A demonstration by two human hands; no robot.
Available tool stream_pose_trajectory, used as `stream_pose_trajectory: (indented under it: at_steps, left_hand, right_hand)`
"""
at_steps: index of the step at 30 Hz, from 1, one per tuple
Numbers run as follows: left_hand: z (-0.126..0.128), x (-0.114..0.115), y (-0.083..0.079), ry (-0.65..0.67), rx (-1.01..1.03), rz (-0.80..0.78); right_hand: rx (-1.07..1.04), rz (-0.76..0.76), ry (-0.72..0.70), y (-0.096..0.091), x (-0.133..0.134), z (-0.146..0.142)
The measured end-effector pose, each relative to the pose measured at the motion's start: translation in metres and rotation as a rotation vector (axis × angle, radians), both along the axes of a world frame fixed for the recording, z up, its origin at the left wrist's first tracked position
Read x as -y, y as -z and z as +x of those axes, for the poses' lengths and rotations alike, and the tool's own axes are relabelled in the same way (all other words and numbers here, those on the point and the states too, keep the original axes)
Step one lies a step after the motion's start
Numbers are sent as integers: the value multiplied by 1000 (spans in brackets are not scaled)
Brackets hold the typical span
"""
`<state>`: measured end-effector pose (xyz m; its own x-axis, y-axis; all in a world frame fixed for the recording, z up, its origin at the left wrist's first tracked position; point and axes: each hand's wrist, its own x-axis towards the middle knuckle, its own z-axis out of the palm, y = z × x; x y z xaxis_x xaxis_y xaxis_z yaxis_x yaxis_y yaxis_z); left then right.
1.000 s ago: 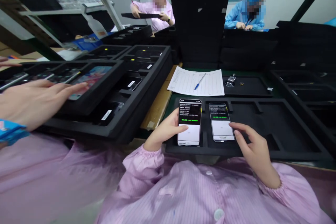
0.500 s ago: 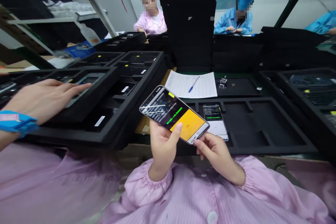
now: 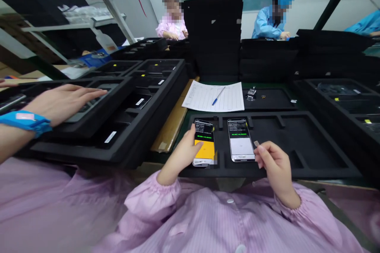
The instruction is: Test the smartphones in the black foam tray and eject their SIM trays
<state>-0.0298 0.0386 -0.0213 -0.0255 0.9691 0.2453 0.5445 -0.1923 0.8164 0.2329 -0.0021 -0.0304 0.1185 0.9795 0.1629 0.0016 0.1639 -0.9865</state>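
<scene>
My left hand (image 3: 187, 147) is closed around the sides of a smartphone (image 3: 204, 150) with a yellow-and-black screen. That phone is in the left compartment of a black foam tray (image 3: 323, 169); whether it rests fully on the bottom I cannot tell. A second smartphone (image 3: 241, 147), its screen grey and black, lies in the compartment beside it. Just right of this phone, my right hand (image 3: 274, 166) pinches a small flat piece that looks like a SIM tray (image 3: 257, 143) between thumb and forefinger.
Behind the tray are a printed sheet (image 3: 196, 97), a pen (image 3: 219, 95) and a black pad (image 3: 276, 99) with small metal parts. Stacked phone trays (image 3: 166, 114) stand left, where a co-worker's hand (image 3: 67, 102) with a blue wristband reaches in. More trays (image 3: 332, 126) stand right.
My left hand has lowered the yellow-screen phone from in front of me into the tray's left compartment. My right hand has left the phone's bottom edge and moved right, holding the small piece.
</scene>
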Motion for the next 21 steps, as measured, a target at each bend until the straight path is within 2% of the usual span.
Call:
stream_pose_trajectory:
  at_steps: [2, 4, 6, 8, 10, 13, 14, 17, 21]
  left_hand:
    - [23, 6, -4, -70, -193, 72]
    - [53, 12, -9, -2, -338, 63]
    - [84, 15, -11, 121, -433, -75]
    - [108, 15, -9, 188, -418, -212]
    - [123, 11, -4, 158, -193, -270]
    - [131, -1, 4, 30, 372, -345]
    - [132, -5, 6, 14, 504, -379]
    - [132, -14, 5, 69, 656, -432]
    - [135, -8, -10, 43, 821, -353]
  right_hand:
    - [-17, -2, -3, 4, 0, 0]
    - [-32, 6, -12, 7, 1, -1]
    - [-59, 19, -20, 10, 2, -1]
    - [-114, 16, -27, 13, 3, -1]
    - [-203, 1, -29, 15, 2, -1]
    - [-355, -19, -14, 14, 0, 0]
    - [-402, -25, -6, 12, -1, 0]
    - [-535, -111, -33, 1, -1, 4]
    - [-738, -406, -217, -15, 10, 8]
